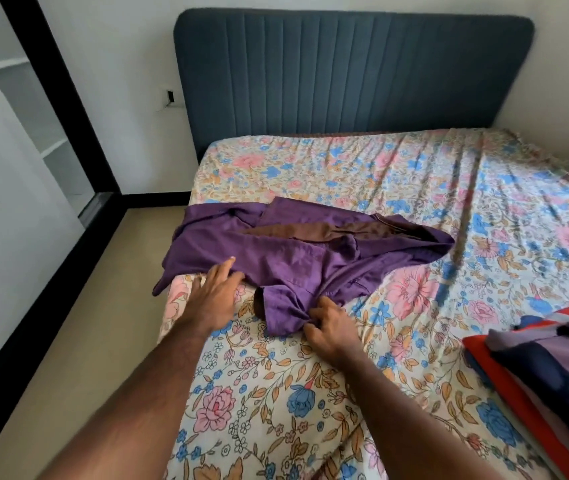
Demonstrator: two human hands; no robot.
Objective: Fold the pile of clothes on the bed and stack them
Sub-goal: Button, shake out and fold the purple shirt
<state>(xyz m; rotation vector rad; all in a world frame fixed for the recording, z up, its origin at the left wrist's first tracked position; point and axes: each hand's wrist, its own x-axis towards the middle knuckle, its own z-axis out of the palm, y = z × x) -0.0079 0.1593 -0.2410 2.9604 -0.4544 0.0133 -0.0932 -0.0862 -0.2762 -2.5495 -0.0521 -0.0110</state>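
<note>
Now crumpled purple cloth garment with brown lining (pixel 296 258) lying at left edge of floral-print bedsheet (pixel 414 188). Left hand (pixel 215 299), fingers straight and apart, touching garment's near-left hem. Right hand (pixel 331 327) pinching garment's near sleeve. Pile of red, navy and lilac clothes (pixel 549 368) sitting near-right, well apart.

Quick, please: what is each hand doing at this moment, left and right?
Left hand: open, fingers straight, touching the purple garment.
Right hand: fingers pinching the purple garment's near edge.
</note>
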